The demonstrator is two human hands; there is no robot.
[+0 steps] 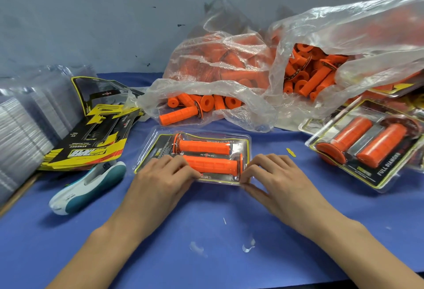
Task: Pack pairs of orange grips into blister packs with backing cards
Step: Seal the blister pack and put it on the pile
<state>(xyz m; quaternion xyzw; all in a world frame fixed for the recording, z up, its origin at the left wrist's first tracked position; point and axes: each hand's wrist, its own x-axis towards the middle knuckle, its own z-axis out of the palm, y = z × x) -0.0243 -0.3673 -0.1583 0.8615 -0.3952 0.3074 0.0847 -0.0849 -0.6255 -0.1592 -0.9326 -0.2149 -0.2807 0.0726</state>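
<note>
Blister pack [239, 145], clear, with backing card [163, 145] and two orange grips [204, 147] laid side by side, flat on blue surface [206, 220] centre; left grip [165, 174] curled over its near-left edge, apparently pinching, thumb hidden; right grip [269, 174] pinching near-right corner between thumb and fingers; plastic bag [229, 87] behind.
</note>
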